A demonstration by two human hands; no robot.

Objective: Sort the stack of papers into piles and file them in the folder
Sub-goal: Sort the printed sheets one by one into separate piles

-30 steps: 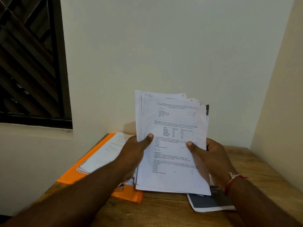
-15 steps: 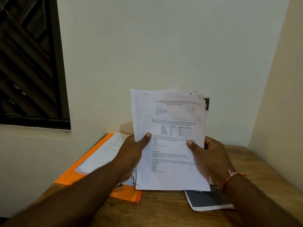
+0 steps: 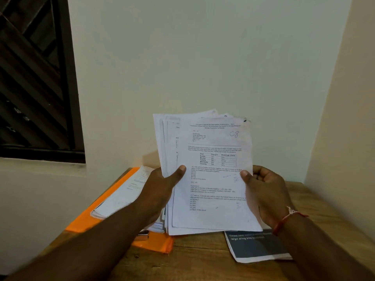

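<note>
**A:** What's here, biggest first?

**B:** A wooden table (image 3: 203, 258) set in a corner. An orange folder (image 3: 85, 222) lies flat along its left side.

**A:** And the papers to sort?

**B:** The stack of papers (image 3: 213, 179) is held nearly upright over the middle of the table. I can't tell if its lower edge touches the wood. The sheets fan unevenly at the top left. A smaller pile of sheets (image 3: 121, 197) rests on the folder, and a dark printed sheet (image 3: 255, 248) lies flat to the right.

**A:** Who has the stack?

**B:** The left hand (image 3: 162, 187) pinches its left edge, thumb on the front page. The right hand (image 3: 263, 189) pinches the right edge, fingers curled behind.

**A:** How will it handle?

**B:** I'd say light but floppy, and the loose sheets could easily slide apart. Grip both side edges at mid-height and peel the top sheet away by a corner.

**A:** Anything smaller?

**B:** A red thread (image 3: 288, 218) around the right wrist.
</note>
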